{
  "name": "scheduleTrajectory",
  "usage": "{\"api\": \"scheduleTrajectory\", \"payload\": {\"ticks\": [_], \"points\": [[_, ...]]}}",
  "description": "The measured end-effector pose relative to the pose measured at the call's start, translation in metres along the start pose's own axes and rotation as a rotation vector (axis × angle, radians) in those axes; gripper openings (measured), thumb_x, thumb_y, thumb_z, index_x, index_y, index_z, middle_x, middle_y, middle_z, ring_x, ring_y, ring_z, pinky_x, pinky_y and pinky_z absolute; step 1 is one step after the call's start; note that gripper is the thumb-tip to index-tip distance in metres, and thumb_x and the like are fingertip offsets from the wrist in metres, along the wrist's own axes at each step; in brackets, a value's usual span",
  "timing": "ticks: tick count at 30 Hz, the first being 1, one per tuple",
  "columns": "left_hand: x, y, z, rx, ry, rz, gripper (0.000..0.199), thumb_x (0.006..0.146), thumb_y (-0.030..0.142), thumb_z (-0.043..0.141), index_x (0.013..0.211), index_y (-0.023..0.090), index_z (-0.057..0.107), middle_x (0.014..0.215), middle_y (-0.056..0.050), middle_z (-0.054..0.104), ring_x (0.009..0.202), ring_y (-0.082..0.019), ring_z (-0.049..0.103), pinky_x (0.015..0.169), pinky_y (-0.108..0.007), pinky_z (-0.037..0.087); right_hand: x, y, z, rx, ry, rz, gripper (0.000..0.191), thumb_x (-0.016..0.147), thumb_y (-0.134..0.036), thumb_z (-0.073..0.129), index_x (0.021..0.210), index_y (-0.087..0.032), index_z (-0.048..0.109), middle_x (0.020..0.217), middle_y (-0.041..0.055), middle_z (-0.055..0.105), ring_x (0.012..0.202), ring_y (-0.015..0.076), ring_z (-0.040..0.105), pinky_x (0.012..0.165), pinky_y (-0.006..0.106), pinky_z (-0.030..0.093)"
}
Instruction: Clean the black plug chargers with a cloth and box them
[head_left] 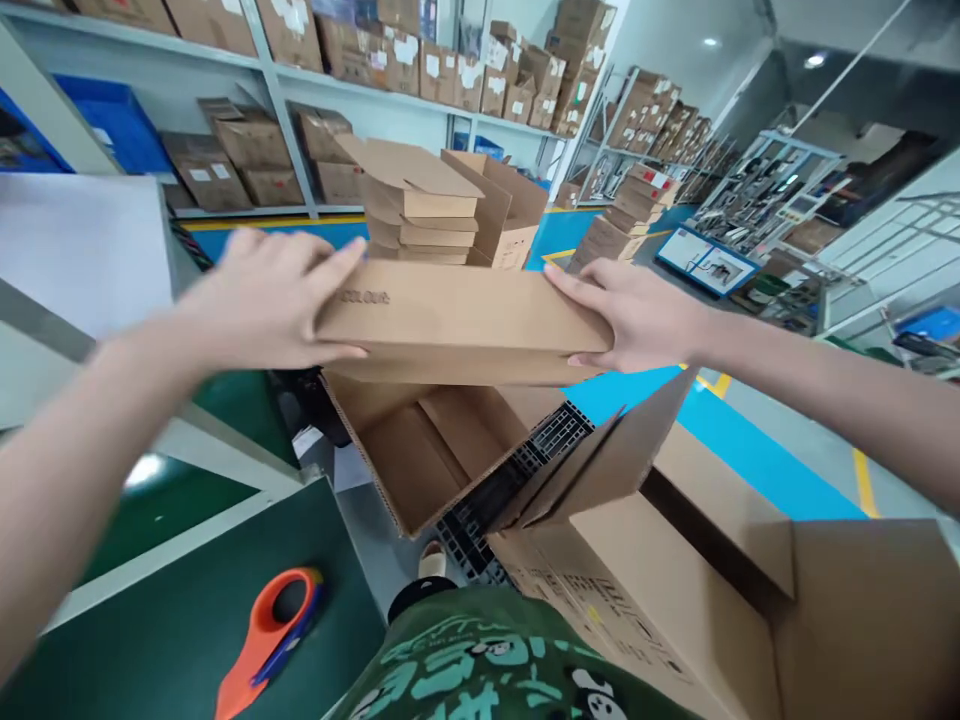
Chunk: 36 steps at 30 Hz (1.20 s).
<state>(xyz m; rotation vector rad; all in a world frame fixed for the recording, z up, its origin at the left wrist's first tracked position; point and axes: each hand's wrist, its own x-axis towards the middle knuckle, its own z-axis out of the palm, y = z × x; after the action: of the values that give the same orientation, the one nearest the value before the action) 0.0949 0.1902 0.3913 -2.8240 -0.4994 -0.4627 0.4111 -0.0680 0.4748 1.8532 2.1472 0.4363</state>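
- Here, the left hand [274,295] and the right hand [637,310] hold a long flat carton [465,305] between them, one at each end; both hands are part open, just as wide as the carton's edges.
- The carton is above an open box [409,470], whose brown inner walls and bottom show beneath it; the carton hides that box's far edge.
- Dark lettering is printed near the carton's left end, close to the left fingers.
- A second open box [592,600] stands at lower right, its flaps raised and print on its side; a tan cardboard block [724,505] shows within, though how many pieces it holds I cannot tell.
- Beyond the carton, flat cartons [439,225] are piled up beside another open box [517,195]; the held carton covers their lower parts.
- A black grid pallet [480,540] shows between the two nearer boxes, partly covered by both.
- On the green worktop [142,640], lower left, lies an orange tool [259,640] with a blue piece alongside.
- Shelves [375,95] of brown boxes line the back, with a blue bin [120,120] at left.
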Motion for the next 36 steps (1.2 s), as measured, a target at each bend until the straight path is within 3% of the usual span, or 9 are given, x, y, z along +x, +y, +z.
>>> {"api": "scheduleTrajectory", "payload": {"ticks": [2,4,7,11,15,19,23,30,36], "points": [[-0.003,0.005,0.038,-0.09,-0.042,-0.024,0.117,0.074,0.081,0.055,0.157,0.005,0.023,0.135,-0.024,0.046,0.13,-0.047,0.043,0.108,-0.063,0.026,0.016,0.005,0.036,0.014,-0.042,-0.024,0.107,0.08,-0.065,0.063,0.163,-0.017,0.013,0.126,0.0188,0.053,0.107,0.0342,0.055,0.088,0.05,0.05],[-0.007,0.01,0.073,-0.12,-0.091,-0.022,0.108,0.077,0.063,0.068,0.157,0.006,0.023,0.136,-0.026,0.048,0.128,-0.045,0.045,0.107,-0.058,0.03,0.03,0.006,0.069,0.064,-0.094,-0.041,0.103,0.082,-0.066,0.059,0.163,-0.02,0.014,0.127,0.0192,0.053,0.106,0.0334,0.053,0.089,0.048,0.048],[-0.01,0.017,0.119,-0.152,-0.152,-0.005,0.105,0.078,0.056,0.071,0.157,0.005,0.025,0.134,-0.026,0.051,0.124,-0.042,0.049,0.104,-0.052,0.034,0.043,0.004,0.112,0.144,-0.201,-0.036,0.1,0.085,-0.068,0.056,0.163,-0.021,0.016,0.123,0.0183,0.055,0.107,0.0323,0.052,0.092,0.045,0.045],[-0.007,0.022,0.171,-0.2,-0.223,0.019,0.104,0.077,0.06,0.072,0.155,0.005,0.03,0.133,-0.024,0.055,0.12,-0.037,0.053,0.103,-0.048,0.037,0.05,-0.003,0.163,0.167,-0.263,-0.04,0.098,0.084,-0.065,0.059,0.162,-0.022,0.018,0.12,0.0171,0.057,0.103,0.0305,0.055,0.09,0.042,0.045],[0.003,0.016,0.218,-0.239,-0.278,0.05,0.09,0.082,0.066,0.064,0.15,0.015,0.037,0.137,-0.018,0.053,0.123,-0.033,0.052,0.105,-0.051,0.038,0.056,-0.012,0.197,0.178,-0.327,0.001,0.098,0.084,-0.062,0.061,0.162,-0.022,0.018,0.116,0.0172,0.057,0.101,0.0304,0.057,0.085,0.039,0.045],[0.027,0.005,0.253,-0.275,-0.302,0.103,0.074,0.088,0.064,0.059,0.145,0.019,0.044,0.141,-0.015,0.051,0.127,-0.032,0.051,0.107,-0.054,0.04,0.065,-0.017,0.206,0.191,-0.391,0.108,0.099,0.084,-0.063,0.059,0.163,-0.023,0.014,0.118,0.0187,0.055,0.103,0.0335,0.056,0.086,0.042,0.042],[0.063,-0.01,0.272,-0.28,-0.305,0.18,0.07,0.09,0.061,0.059,0.144,0.019,0.044,0.143,-0.014,0.05,0.129,-0.032,0.05,0.108,-0.056,0.039,0.072,-0.016,0.203,0.23,-0.456,0.221,0.1,0.082,-0.062,0.062,0.162,-0.025,0.016,0.119,0.0191,0.055,0.103,0.0348,0.055,0.085,0.042,0.041],[0.126,-0.034,0.286,-0.242,-0.301,0.288,0.093,0.084,0.062,0.063,0.156,0.014,0.027,0.146,-0.019,0.046,0.132,-0.035,0.047,0.111,-0.053,0.034,0.086,-0.001,0.197,0.274,-0.488,0.372,0.103,0.08,-0.061,0.063,0.162,-0.024,0.015,0.122,0.0217,0.054,0.102,0.0373,0.055,0.082,0.045,0.042],[0.156,-0.05,0.297,-0.194,-0.294,0.304,0.106,0.081,0.062,0.064,0.159,0.007,0.017,0.142,-0.026,0.048,0.129,-0.041,0.048,0.108,-0.05,0.035,0.116,0.02,0.188,0.211,-0.539,0.388,0.104,0.08,-0.063,0.063,0.162,-0.023,0.015,0.128,0.0229,0.051,0.11,0.0394,0.054,0.085,0.047,0.043]]}}
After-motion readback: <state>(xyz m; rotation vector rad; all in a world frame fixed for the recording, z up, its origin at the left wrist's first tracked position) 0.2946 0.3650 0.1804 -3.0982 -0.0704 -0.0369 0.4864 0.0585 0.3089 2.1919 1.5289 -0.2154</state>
